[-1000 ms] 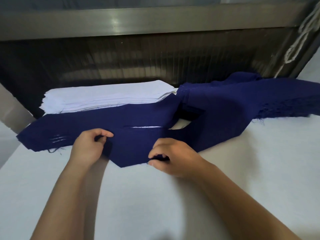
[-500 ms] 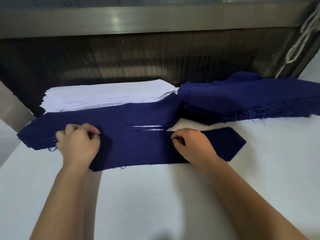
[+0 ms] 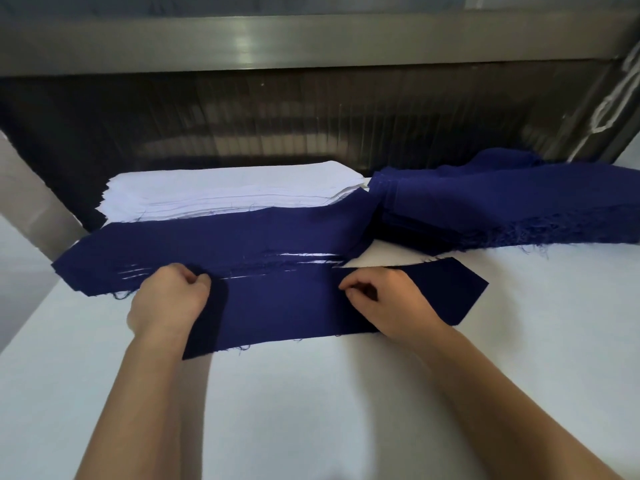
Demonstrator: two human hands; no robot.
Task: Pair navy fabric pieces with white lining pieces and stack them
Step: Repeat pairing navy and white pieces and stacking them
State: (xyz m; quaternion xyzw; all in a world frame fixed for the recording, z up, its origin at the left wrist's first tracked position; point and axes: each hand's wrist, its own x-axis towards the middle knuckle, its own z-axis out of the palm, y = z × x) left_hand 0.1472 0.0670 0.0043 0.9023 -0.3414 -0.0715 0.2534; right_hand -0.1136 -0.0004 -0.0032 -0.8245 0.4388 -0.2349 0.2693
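While the left hand (image 3: 169,299) and right hand (image 3: 384,301) pinch the far edge of the navy piece (image 3: 284,306) between them, fingers curled, hands apart, it is best drawn taut and squared before stacking. Lining beneath: possibly hidden. Beyond knuckles: paired stack (image 3: 207,242), then white lining stack (image 3: 225,192); navy pile (image 3: 502,202) beyond the right.

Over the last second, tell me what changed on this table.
The navy piece, which still ran up onto the navy pile at the right a second ago, was pulled clear and spread flat on the table. The left hand and right hand moved apart, both still pinching it. The white lining stack and the long navy stack in front of it stayed put.
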